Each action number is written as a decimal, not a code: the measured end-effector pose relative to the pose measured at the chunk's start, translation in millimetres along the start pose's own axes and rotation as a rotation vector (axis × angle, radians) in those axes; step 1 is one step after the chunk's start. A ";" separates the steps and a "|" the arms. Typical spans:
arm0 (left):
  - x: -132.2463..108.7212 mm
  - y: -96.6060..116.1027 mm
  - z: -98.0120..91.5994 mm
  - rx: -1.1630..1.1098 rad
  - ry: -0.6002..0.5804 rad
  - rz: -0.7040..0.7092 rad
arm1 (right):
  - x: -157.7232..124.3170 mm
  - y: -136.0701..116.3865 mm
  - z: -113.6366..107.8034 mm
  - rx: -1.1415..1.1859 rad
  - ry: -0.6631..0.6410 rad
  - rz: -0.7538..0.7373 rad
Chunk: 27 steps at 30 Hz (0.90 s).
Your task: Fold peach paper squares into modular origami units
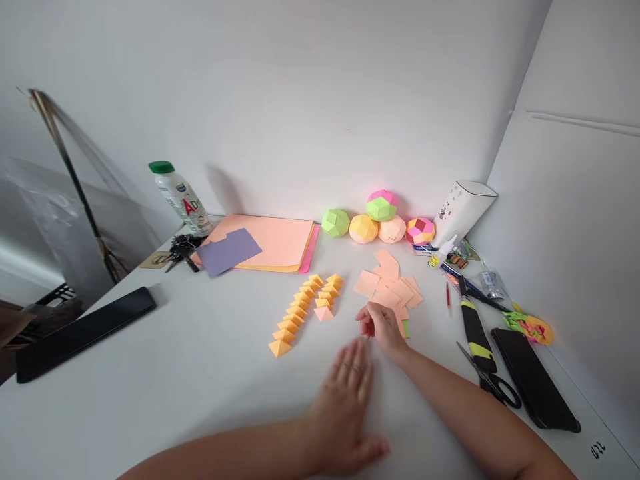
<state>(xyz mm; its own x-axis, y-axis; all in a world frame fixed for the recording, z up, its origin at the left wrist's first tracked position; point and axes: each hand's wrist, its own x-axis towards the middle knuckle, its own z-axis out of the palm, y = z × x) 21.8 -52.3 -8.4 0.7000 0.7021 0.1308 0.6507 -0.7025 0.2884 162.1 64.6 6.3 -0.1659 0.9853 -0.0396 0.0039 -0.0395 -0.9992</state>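
My left hand [345,393] lies flat on the white table, palm down, fingers stretched out and thumb apart, blurred slightly by motion. Just beyond its fingertips is my right hand [383,328], fingers curled in; whatever they hold, if anything, is hidden. Behind the right hand spreads a loose pile of peach paper pieces [387,293], with a bit of green paper [405,328] at its near edge. Left of the hands stand two rows of small folded orange paper pyramids [295,313], the shorter row ending in a peach paper pyramid [324,313].
Faceted paper balls [363,229] sit against the wall. Peach paper sheets [275,240], a purple card [230,252] and a white bottle [183,200] stand back left. Scissors [493,383], a yellow-black cutter [476,333], a black phone [535,380] and a glue bottle [441,255] lie right.
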 end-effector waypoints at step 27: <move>13.4 -29.1 -27.2 -0.041 -0.122 0.131 | -13.4 15.0 -16.6 -1.639 0.061 -0.520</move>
<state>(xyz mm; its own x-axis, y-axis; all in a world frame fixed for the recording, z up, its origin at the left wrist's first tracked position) 4.2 -19.2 10.8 0.8104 0.5833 0.0543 0.5405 -0.7802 0.3148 180.8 53.5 -8.2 -0.4417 0.8446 0.3026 0.8971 0.4207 0.1352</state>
